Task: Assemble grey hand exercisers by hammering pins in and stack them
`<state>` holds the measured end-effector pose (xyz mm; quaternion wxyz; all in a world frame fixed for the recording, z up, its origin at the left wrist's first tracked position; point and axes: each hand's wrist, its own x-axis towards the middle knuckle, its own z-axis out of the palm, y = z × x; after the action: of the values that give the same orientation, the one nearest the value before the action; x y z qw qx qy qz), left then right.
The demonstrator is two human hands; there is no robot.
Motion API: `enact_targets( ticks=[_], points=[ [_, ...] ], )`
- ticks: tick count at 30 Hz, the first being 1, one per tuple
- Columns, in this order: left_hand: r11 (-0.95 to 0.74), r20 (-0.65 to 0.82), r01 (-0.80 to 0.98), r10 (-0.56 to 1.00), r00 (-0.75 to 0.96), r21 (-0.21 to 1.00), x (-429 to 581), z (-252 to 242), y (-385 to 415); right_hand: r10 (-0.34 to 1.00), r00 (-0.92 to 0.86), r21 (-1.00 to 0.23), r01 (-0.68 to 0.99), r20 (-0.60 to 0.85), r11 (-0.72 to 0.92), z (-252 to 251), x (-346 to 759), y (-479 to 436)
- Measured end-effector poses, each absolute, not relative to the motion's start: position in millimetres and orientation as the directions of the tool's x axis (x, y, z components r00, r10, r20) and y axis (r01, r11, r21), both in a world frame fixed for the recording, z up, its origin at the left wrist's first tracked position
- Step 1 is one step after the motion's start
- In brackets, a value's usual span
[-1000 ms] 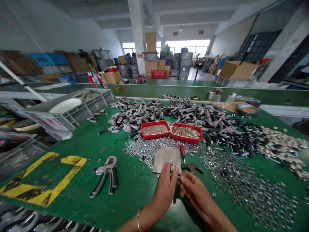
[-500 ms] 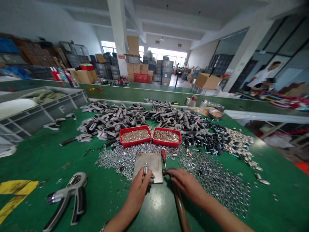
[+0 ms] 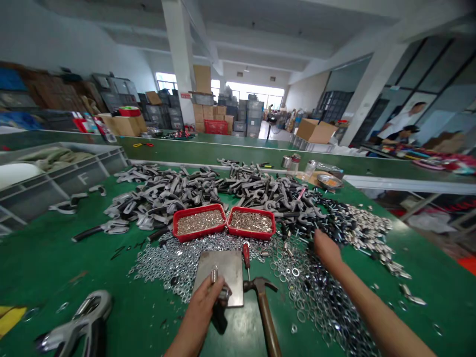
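My left hand (image 3: 201, 310) grips a plier-like tool part (image 3: 219, 317) with a black handle, and a coiled metal spring (image 3: 214, 275) stands up at its fingertips. It is over the lower part of a flat steel plate (image 3: 219, 263). My right hand (image 3: 327, 250) is at the near edge of a heap of black-headed bolts (image 3: 327, 218); its fingers are hidden behind the hand. Between the hands, a claw hammer (image 3: 266, 312) lies on the green table with its head beside the plate. A red-handled screwdriver (image 3: 246, 255) rests above the hammer.
Two red trays (image 3: 201, 237) of small metal pieces stand beyond the plate. Loose metal rings (image 3: 163, 263) spread around it. Grey tool parts (image 3: 167, 193) are heaped behind. An assembled plier-like tool (image 3: 84, 322) lies at left, near a grey crate (image 3: 89, 171). People (image 3: 403, 121) are at far right.
My right hand has left the hammer and moved right and forward to the bolt heap. My left hand still holds the part; its black handle now shows. The view has shifted.
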<state>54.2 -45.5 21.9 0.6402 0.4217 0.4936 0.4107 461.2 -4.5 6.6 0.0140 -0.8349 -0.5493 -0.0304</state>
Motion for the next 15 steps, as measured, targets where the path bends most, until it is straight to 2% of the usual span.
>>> enact_targets(
  ticks=[2,4,10,15],
  points=[
    [0.343,-0.318,-0.262,0.939,0.133,0.902,57.8,23.0,-43.4,0.916,0.395,0.029,0.917,0.077,-0.398,4.5,462.5,-7.1],
    [0.338,-0.318,-0.326,0.941,0.114,0.883,61.2,24.7,-42.7,0.93,0.36,0.043,0.93,0.077,-0.364,-0.9,460.1,-7.6],
    [0.324,-0.294,-0.223,0.943,0.157,0.92,59.8,29.0,-60.3,0.941,0.333,0.089,0.937,0.055,-0.337,-8.8,449.1,-8.7],
    [0.269,-0.244,-0.142,0.955,0.17,0.953,46.9,24.8,-70.9,0.935,0.353,0.062,0.933,0.031,-0.354,24.6,448.9,-11.4]
  ],
)
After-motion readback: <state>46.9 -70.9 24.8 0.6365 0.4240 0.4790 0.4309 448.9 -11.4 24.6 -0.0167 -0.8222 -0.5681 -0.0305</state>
